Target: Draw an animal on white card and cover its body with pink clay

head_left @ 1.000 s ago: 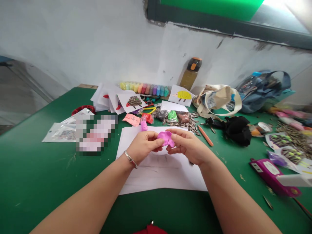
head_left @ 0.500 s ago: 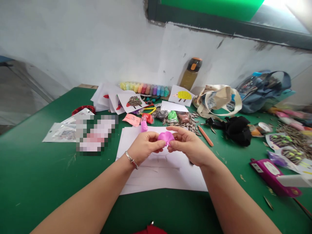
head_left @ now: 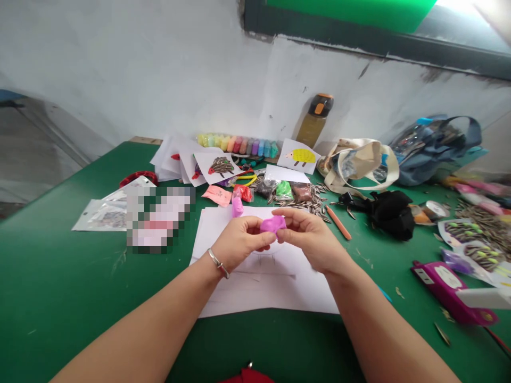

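A flattened piece of purple modelling clay (head_left: 272, 223) is pinched between my two hands, above the white paper. My left hand (head_left: 243, 234), with a silver bangle at the wrist, grips its left side between thumb and fingers. On its right side my right hand (head_left: 313, 236) holds the edge with thumb and fingertips. Beneath them lies a stack of white paper (head_left: 255, 295) with a faint pencil outline, partly covered by my hands. Just behind my left hand a purple clay packet (head_left: 237, 206) rests at the paper's top edge.
Behind the paper are bags of clay (head_left: 283, 189), loose sunflower seeds (head_left: 317, 213) and hedgehog pictures (head_left: 219, 167). An orange stick (head_left: 338, 222) lies to the right, near a black bundle (head_left: 391, 215). A magenta power strip (head_left: 449, 290) is at far right; a bottle (head_left: 314, 121) stands by the wall.
The purple clay between my fingers has changed shape, from a rounded fan to a flatter, folded piece. The camera view has shifted slightly; both hands stay over the paper.
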Available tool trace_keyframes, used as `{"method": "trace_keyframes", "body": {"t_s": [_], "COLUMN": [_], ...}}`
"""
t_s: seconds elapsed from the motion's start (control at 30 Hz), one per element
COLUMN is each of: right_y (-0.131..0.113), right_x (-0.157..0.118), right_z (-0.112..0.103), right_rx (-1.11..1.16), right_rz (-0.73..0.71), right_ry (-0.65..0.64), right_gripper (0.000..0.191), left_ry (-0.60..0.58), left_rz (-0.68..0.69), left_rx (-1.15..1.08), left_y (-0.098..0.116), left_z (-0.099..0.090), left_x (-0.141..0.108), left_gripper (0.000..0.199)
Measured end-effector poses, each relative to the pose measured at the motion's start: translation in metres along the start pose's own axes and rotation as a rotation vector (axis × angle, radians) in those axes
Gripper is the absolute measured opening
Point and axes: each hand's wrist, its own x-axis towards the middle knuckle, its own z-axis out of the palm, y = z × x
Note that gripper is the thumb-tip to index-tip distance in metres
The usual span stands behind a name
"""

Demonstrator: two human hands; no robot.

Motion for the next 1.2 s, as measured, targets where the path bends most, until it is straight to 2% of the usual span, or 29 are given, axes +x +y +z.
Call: {"method": "trace_keyframes", "body": {"t_s": [0.17, 0.27, 0.4, 0.6, 0.73, 0.87, 1.0, 1.2], "right_y": [-0.0022, -0.0028, -0.0003, 0.0013, -0.0023, -0.0044, -0.0026, -0.0010], "right_x": [-0.0004, 0.0000, 0.0008, 0.0001, -0.0002, 0.0009, 0.0010, -0.0006], "right_z": [-0.0037, -0.0053, -0.0041, -0.0028, -0.0035, -0.0041, -0.0032, -0.0016], "right_rx": [0.046, 0.045, -0.033, -0.103, -0.066, 0.003, -0.054, -0.079], "right_rz": [0.094, 0.123, 0.071, 0.012, 0.088, 0.149, 0.116, 0.041], "right_ry": [-0.063, -0.090, -0.052, -0.030, -0.057, -0.040, -0.017, 0.002], "right_gripper": [0.050, 0.035, 0.021, 0.024, 0.026, 0.038, 0.029, 0.028], "left_ry": [0.015, 0.016, -0.010, -0.053, -0.033, -0.029, -0.078, -0.104], "left_rz": [0.002, 0.008, -0.012, -0.046, -0.027, -0.018, -0.042, -0.114], "left_rx": [0.063, 0.074, 0.074, 0.053, 0.010, 0.044, 0.028, -0.047], "left_y": [0.0011, 0.0006, -0.0003, -0.0047, -0.0042, -0.0005, -0.0017, -0.0073], "left_z": [0.0004, -0.0006, -0.0012, -0.0016, -0.0031, -0.0036, -0.0043, -0.0050], "left_x": [-0.0005, -0.0002, 0.0014, 0.0025, 0.0023, 0.0019, 0.0024, 0.0035], "left_gripper": [0.018, 0.020, 0.024, 0.033, 0.026, 0.023, 0.025, 0.037]}}
